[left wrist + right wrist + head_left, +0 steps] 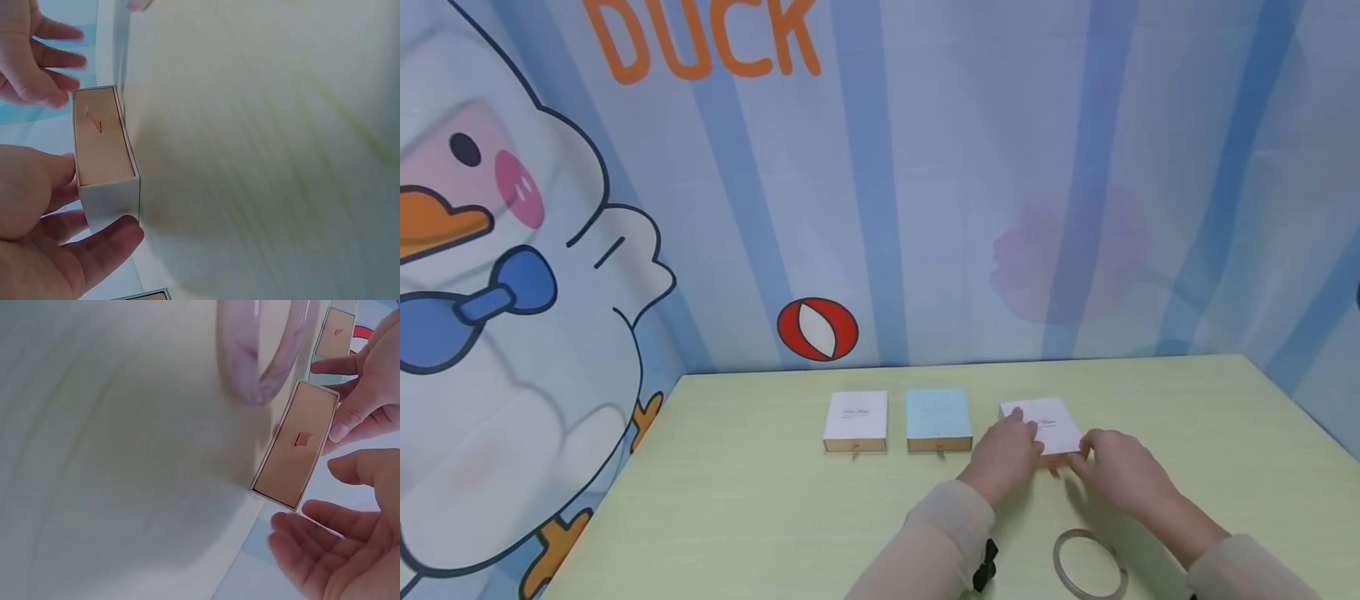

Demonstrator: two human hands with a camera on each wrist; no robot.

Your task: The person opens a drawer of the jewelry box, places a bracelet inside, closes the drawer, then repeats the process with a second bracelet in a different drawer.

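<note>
A small white drawer box (1047, 421) with a tan front and a short pull tab sits on the table. My left hand (1009, 450) grips it by its left side, thumb on top and fingers along the side in the left wrist view (44, 231). Beside the box's right end is my right hand (1123, 471); its fingers are loosely bent and spread, fingertips close to the corner in the right wrist view (350, 544). Nearer to me lies a pale, marbled bangle (1057, 560).
Left of the held box stand a light blue drawer box (938, 412) and another white drawer box (857, 414), side by side with tabs facing me. Behind the pale yellow table (737, 500) hangs a striped blue backdrop (925, 208) with a cartoon duck.
</note>
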